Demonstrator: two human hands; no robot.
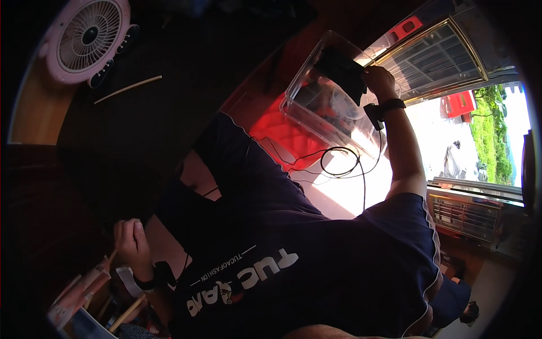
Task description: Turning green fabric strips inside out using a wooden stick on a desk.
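Observation:
My right hand [379, 80] reaches out to the far right, fingers closed on the edge of a limp black piece [343, 74] that looks like fabric. That piece hangs over a clear plastic bin [323, 125], whose contents are blurred by glare. At the lower left, my left hand [132, 242] rests against the near edge of a dark tabletop [141, 135]. Its fingers are curled together, and whatever they may hold is hidden. Both wrists wear black straps; a small black device [374, 116] sits on the right one.
A pink fan [90, 35] and a thin pale stick [129, 89] are on the tabletop. Something red and quilted [288, 133] lies beside the bin. A looped black cable [340, 161] trails from my right wrist. Wooden sticks [127, 314] stand lower left; another person [451, 299] is lower right.

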